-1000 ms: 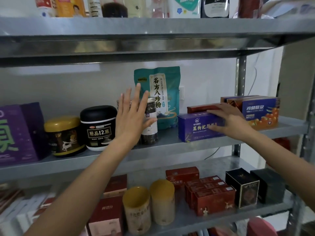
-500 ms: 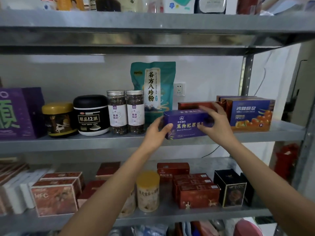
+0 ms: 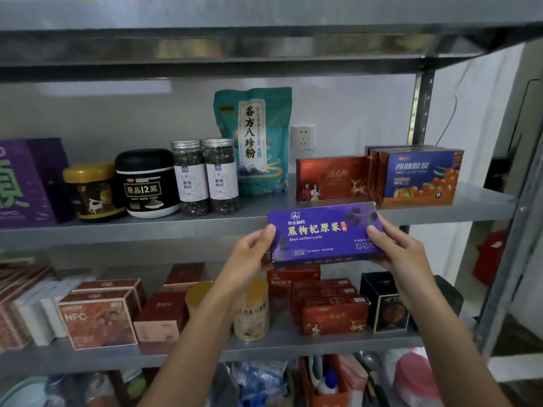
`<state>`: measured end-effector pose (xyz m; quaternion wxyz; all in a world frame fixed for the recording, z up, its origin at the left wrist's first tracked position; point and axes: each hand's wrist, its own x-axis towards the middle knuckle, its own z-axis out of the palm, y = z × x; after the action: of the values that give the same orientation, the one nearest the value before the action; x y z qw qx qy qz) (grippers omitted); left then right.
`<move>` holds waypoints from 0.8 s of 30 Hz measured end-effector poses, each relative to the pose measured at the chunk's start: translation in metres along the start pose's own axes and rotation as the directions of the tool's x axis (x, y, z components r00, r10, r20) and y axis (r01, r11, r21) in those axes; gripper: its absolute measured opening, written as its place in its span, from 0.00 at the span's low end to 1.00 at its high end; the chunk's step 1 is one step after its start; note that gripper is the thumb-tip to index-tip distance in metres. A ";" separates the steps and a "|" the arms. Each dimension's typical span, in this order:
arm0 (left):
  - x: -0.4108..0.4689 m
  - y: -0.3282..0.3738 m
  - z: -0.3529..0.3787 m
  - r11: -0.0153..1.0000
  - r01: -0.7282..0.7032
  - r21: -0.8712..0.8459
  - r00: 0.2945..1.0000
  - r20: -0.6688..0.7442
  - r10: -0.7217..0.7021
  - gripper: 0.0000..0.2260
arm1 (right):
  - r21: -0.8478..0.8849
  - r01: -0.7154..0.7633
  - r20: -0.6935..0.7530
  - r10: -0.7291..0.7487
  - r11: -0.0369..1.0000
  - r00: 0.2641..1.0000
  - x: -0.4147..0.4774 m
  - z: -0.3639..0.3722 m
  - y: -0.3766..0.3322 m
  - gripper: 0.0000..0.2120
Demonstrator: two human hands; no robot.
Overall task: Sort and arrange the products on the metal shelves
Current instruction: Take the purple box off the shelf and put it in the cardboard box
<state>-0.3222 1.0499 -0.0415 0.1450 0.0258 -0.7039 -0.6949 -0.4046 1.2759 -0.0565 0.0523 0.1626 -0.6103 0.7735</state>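
Observation:
A flat purple box (image 3: 323,233) of black wolfberry pulp hangs in the air just in front of the middle metal shelf (image 3: 147,227), its printed face toward me. My left hand (image 3: 249,254) grips its left end and my right hand (image 3: 396,251) grips its right end. Behind it on the shelf stand a red box (image 3: 332,179) and a blue-orange box (image 3: 420,177). Further left are a teal pouch (image 3: 255,139), two clear jars (image 3: 205,177), a black tub (image 3: 147,183) and a gold-lidded tub (image 3: 91,192).
A large purple box (image 3: 26,183) fills the shelf's left end. The lower shelf (image 3: 279,345) carries red boxes (image 3: 332,309), yellow cans (image 3: 252,312), black boxes (image 3: 385,304) and an orange NFC box (image 3: 100,318). A shelf upright (image 3: 420,110) and a wall socket (image 3: 302,138) stand behind.
My left hand left the jars and took the purple box's left end. Both hands have lifted the box off the middle shelf, down and toward me.

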 end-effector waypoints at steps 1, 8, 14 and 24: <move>-0.006 -0.004 0.002 1.000 0.014 -0.014 1.000 0.024 -0.013 0.14 | 0.006 -0.018 -0.029 0.018 1.000 0.999 -0.008 0.000 0.004 0.31; -0.026 -0.038 -0.003 0.989 0.112 -0.096 0.993 -0.030 -0.116 0.07 | 0.051 -0.064 -0.011 0.065 0.997 0.998 -0.056 0.004 0.027 0.24; -0.031 -0.048 -0.015 0.986 0.162 -0.042 0.986 -0.030 -0.163 0.10 | 0.133 -0.060 0.177 0.035 0.989 0.984 -0.071 -0.002 0.053 0.44; -0.047 -0.066 -0.024 0.991 -0.075 0.107 0.988 0.140 0.060 0.48 | 0.205 -0.302 -0.046 0.318 0.931 0.947 -0.072 0.017 0.055 0.28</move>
<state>-0.2826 1.0353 -0.1141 0.1185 -0.0374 -0.7506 -0.6490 -0.3490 1.2538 -0.1270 -0.0627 0.0379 -0.5470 0.8339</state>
